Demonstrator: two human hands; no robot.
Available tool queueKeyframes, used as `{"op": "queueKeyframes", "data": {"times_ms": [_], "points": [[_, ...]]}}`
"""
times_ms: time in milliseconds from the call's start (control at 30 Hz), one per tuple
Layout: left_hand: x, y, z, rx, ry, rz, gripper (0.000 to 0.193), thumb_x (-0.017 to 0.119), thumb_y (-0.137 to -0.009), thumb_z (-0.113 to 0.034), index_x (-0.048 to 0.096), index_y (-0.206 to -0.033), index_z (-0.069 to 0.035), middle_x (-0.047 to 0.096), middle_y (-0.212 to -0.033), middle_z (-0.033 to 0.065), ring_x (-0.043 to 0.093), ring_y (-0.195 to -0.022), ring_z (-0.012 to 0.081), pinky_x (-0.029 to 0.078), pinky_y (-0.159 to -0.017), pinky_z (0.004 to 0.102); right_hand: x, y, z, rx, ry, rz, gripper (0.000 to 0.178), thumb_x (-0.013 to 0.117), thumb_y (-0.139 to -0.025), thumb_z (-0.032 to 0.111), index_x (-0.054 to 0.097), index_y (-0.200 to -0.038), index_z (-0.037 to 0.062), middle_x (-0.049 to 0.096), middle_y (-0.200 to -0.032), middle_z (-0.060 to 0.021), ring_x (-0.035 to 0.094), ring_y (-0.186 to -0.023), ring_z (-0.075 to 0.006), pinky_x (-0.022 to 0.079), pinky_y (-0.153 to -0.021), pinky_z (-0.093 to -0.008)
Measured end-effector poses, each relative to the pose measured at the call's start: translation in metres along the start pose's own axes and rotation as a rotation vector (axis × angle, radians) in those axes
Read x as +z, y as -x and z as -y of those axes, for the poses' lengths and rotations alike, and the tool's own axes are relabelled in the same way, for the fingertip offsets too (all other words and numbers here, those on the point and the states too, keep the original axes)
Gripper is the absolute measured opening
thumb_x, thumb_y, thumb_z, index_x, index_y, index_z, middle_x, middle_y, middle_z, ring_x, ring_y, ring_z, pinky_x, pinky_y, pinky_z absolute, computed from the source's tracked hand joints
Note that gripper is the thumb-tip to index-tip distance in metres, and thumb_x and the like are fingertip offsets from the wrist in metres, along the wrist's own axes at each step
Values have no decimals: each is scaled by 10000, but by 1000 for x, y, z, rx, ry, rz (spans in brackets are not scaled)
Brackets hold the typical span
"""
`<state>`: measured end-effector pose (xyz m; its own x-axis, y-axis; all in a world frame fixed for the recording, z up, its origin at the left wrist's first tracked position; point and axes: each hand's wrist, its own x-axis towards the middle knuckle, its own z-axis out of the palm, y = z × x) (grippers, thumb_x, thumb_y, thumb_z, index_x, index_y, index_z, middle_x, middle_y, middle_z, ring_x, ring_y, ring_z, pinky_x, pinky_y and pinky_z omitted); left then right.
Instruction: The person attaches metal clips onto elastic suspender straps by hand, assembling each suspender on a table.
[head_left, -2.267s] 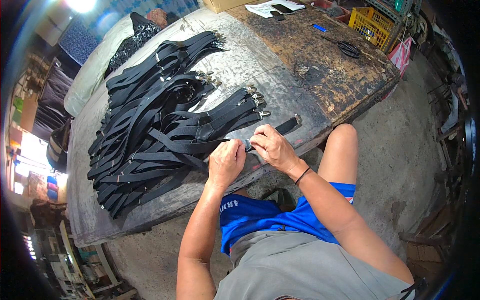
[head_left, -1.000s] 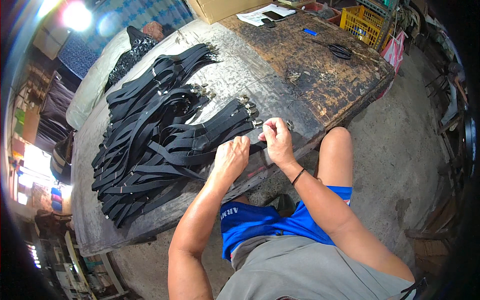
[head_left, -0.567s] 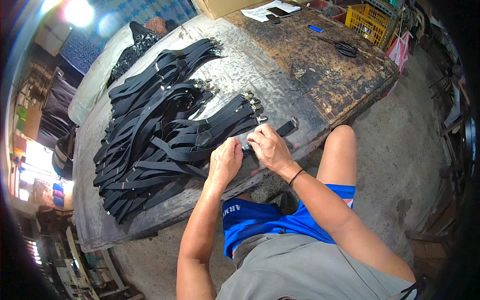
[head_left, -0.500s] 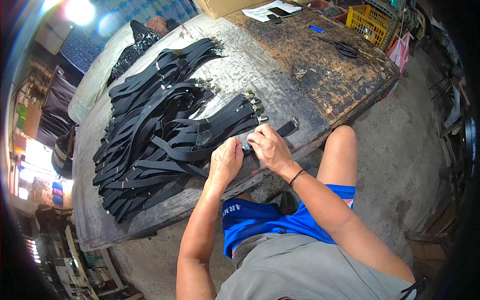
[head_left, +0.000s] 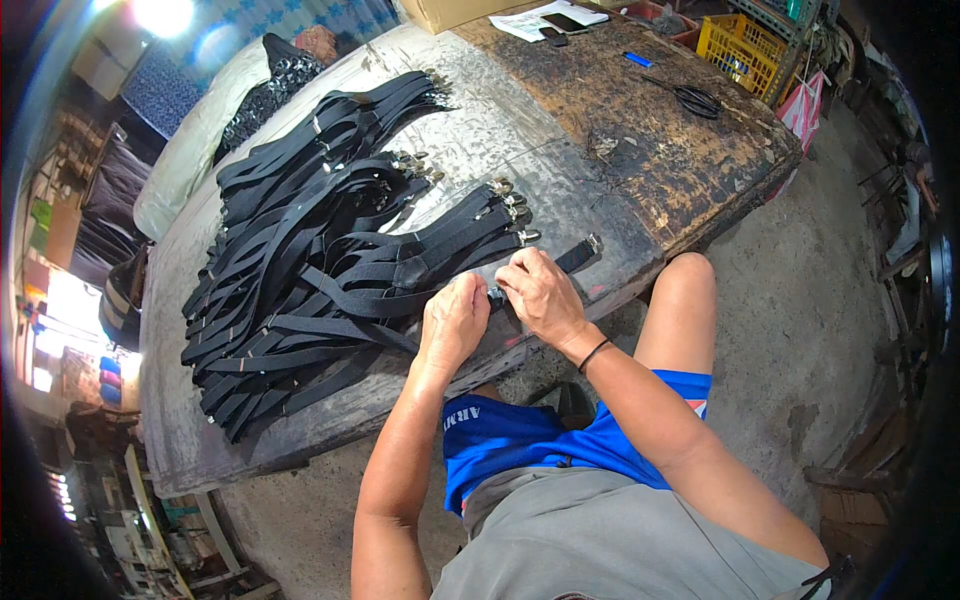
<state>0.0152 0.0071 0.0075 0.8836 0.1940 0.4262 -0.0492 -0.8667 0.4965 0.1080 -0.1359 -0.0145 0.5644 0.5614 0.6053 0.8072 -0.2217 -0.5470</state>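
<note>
At the table's near edge, a black strap [head_left: 575, 257] is pinched by the closed right hand [head_left: 540, 295] and left hand [head_left: 452, 322], beside the strap pile [head_left: 310, 260]; a fitting is apparently being adjusted, so steady grip is needed next.

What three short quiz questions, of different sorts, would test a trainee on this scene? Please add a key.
1. True or false: both hands touch the same black strap at the near edge of the worktable.
2. What lies to the left of the hands? A) a pile of black straps B) a stack of plates C) a coil of rope
3. Fill in: the scissors lie on the far ____ part of the table.

Key
1. True: the left hand and the right hand meet on it.
2. A: the pile of black straps.
3. right.
</note>
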Motion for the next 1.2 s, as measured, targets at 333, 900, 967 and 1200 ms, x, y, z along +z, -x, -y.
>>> {"op": "queueKeyframes", "data": {"times_ms": [333, 900, 967, 1200], "points": [[-2, 2, 0, -17, 1, 0, 55, 596, -910, -70, 568, -925, -26, 643, -811, 202, 650, -763, 398, 519, -673, 465, 2, -1, -3, 35, -74, -17, 66, 663, -857, 74, 636, -915, 58, 558, -949, -105, 592, -880, -316, 503, -785, -407], [-24, -25, -38, 364, -459, 534, 135, 631, -821, -127, 550, -900, -53, 679, -880, 123, 681, -803, 309, 538, -702, 422, -159, 1, -74, 481, -1029, -920, 91, 582, -996, 133, 557, -1061, 75, 588, -868, -15, 596, -714, -112, 566, -681, -296], [-19, -44, -34, 327, -368, 523, 105, 607, -837, -118, 538, -852, -41, 630, -721, 158, 668, -719, 365, 537, -647, 472, -171, 9, -82, 534, -1046, -994, 95, 572, -1005, 143, 544, -1076, 87, 584, -870, -14, 593, -717, -106, 568, -676, -299], [55, -150, -41, 351, -271, 229, 128, 554, -919, -156, 544, -966, -38, 636, -753, 207, 635, -732, 431, 511, -654, 520, -178, 19, -89, 517, -1053, -1004, 92, 558, -1016, 162, 533, -1076, 96, 579, -880, -8, 582, -713, -96, 559, -657, -288]]}}
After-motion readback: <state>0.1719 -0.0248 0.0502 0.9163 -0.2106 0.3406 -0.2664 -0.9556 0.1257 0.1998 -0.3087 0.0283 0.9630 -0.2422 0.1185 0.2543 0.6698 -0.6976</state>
